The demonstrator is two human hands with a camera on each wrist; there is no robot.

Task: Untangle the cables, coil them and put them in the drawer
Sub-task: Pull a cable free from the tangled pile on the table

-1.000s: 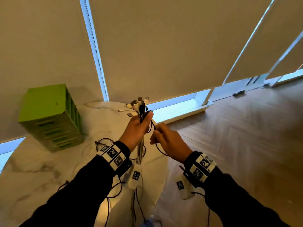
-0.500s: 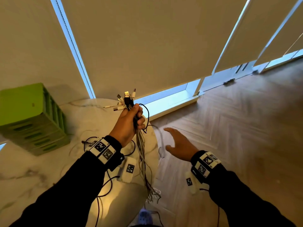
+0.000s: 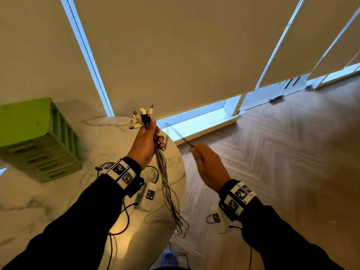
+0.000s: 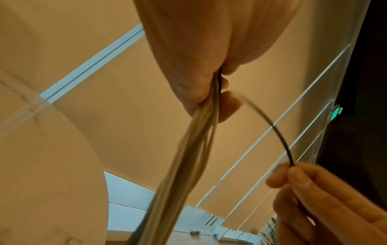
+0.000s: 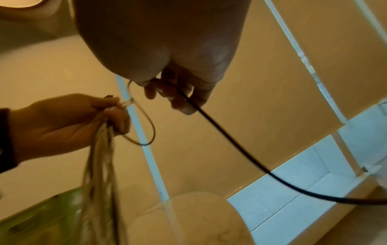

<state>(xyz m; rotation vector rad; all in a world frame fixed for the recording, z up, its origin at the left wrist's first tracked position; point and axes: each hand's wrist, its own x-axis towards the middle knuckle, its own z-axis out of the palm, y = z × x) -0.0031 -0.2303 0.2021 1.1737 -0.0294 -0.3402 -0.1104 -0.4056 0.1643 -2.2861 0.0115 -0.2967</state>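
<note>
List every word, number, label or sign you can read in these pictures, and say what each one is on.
No readable words or numbers.
Left wristband: square black-and-white code markers, no letters.
Right wristband: the same markers, no legible text.
Green lit sign high on the wall: too blurred to read.
Green drawer unit: no label visible.

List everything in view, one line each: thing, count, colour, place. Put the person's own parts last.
cable bundle: one bunch, mostly white, hanging from the left fist, plugs sticking out above it
black cable: one, black, running from the bundle to the right hand
drawer unit: one, green, on the table at far left
table: one, white marble, round, below the left arm
loose wires: a few, black and white, lying on the table
blinds: several, beige, drawn over the windows
floor: wooden herringbone, at right
shoe: one, blue, bottom edge
wrist bands: two, white with black markers
left hand: grips the bundle
right hand: pinches the black cable
</note>
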